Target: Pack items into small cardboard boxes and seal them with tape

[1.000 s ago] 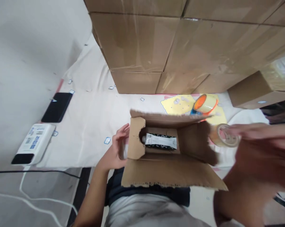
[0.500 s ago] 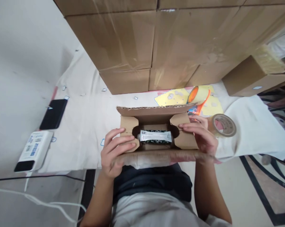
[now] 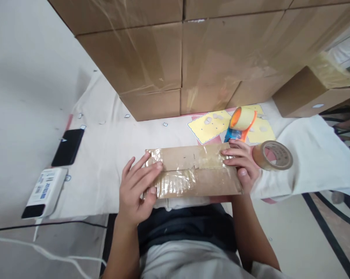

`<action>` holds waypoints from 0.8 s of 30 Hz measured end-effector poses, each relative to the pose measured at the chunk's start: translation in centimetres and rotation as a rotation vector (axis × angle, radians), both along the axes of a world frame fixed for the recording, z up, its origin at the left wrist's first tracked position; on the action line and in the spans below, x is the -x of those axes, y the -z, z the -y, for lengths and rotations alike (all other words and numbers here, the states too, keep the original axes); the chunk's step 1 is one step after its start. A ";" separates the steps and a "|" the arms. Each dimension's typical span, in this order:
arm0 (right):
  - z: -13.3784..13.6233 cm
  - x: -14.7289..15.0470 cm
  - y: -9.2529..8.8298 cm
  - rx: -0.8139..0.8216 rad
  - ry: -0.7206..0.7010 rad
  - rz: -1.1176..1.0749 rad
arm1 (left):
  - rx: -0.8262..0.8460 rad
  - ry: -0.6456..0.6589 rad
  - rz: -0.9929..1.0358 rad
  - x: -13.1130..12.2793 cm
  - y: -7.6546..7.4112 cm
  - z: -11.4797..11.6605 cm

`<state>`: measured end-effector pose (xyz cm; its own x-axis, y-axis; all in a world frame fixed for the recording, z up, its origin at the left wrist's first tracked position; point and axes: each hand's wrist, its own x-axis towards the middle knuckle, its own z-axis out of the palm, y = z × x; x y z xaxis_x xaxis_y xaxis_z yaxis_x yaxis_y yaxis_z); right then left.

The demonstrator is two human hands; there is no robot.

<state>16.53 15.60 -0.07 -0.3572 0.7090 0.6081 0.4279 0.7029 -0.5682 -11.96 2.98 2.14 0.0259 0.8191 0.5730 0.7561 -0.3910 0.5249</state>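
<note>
Both ends are covered here: the left grip [image 3: 140, 186] is clasped over the left end of the small carton [image 3: 198, 182], fingers across its top, thumb at the near edge, and the right grip [image 3: 247, 166] has the other end the same way. The flaps are down and meeting in a long seam, so the closing looks just about done; shiny tape glints on both flaps, but whether any bridges that seam I can't tell, and fastening may be what's left. The lid hides whatever is in there. Working outward from that carton: just beyond its right end sits the brown tape roll [image 3: 259, 158], untouched; behind that end, the blue-and-orange tape dispenser [image 3: 233, 134] with a roll on it, over a yellow sheet [image 3: 204, 128]. Well off to the carton's left lie a black phone [image 3: 68, 147] and a white device [image 3: 48, 190] on the cloth-covered desk [image 3: 102, 178]. Behind it towers the carton stack [image 3: 134, 62], and back to its right, another carton [image 3: 301, 93]; their contents are out of sight too.
</note>
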 end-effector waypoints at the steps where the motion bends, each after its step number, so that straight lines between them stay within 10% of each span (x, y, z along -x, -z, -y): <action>1: -0.1 0.1 0.2 0.022 0.010 -0.023 | -0.001 -0.003 -0.092 0.2 -0.2 0.0; 14: -0.4 1.0 0.2 0.105 -0.012 -0.198 | -0.011 0.034 -0.189 0.6 -0.1 -0.5; 20: -1.4 -0.2 0.5 0.073 0.537 -0.372 | -0.099 0.037 -0.072 0.0 1.3 0.2; 24: -6.2 -2.8 1.4 0.393 0.540 -0.510 | -0.148 -0.035 0.102 -1.1 2.9 0.5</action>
<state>19.37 21.82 -1.51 0.3435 0.8976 0.2762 0.2732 0.1858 -0.9438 -10.87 2.44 -0.81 -0.0661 0.7253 0.6852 0.7161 -0.4437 0.5387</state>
